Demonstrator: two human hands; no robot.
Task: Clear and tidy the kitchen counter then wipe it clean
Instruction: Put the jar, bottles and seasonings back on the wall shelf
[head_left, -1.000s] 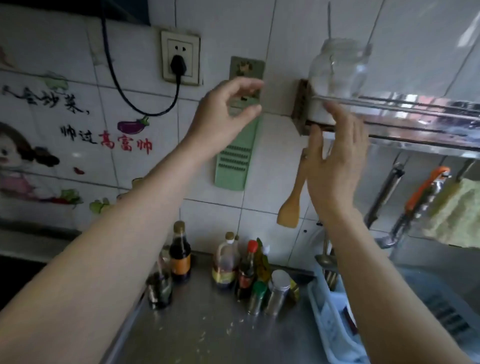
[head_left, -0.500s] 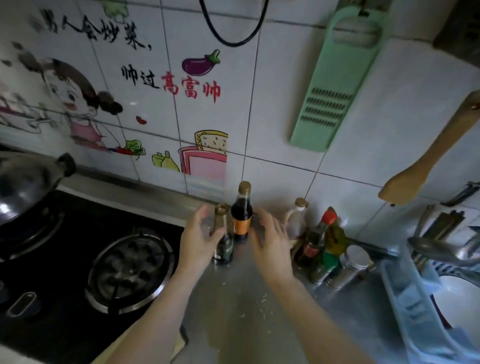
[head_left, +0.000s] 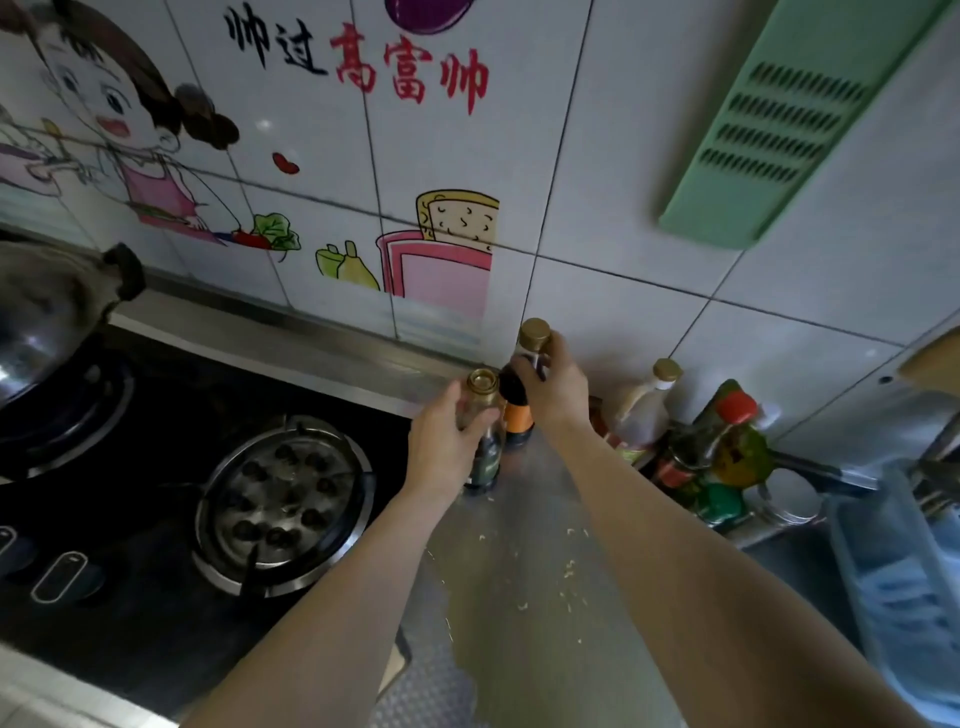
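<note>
Two bottles stand on the steel counter (head_left: 524, 613) near the tiled wall. My left hand (head_left: 447, 441) is wrapped around the neck of the small dark bottle (head_left: 485, 457) with a gold cap. My right hand (head_left: 553, 387) grips the neck of the taller dark sauce bottle (head_left: 519, 415) with an orange label and gold cap, just behind the first. Both bottles are upright and touch the counter. Pale crumbs (head_left: 569, 566) lie scattered on the counter in front of them.
A black gas hob (head_left: 280, 499) lies left of the counter, with a wok (head_left: 47, 312) on the far burner. Several more condiment bottles (head_left: 711, 447) cluster at the right by the wall. A blue dish rack (head_left: 904, 582) sits far right. A green grater (head_left: 779, 130) hangs above.
My view dropped from the wall shelf to the counter. Both hands came down and closed on the two bottles, which they only flanked half a second ago.
</note>
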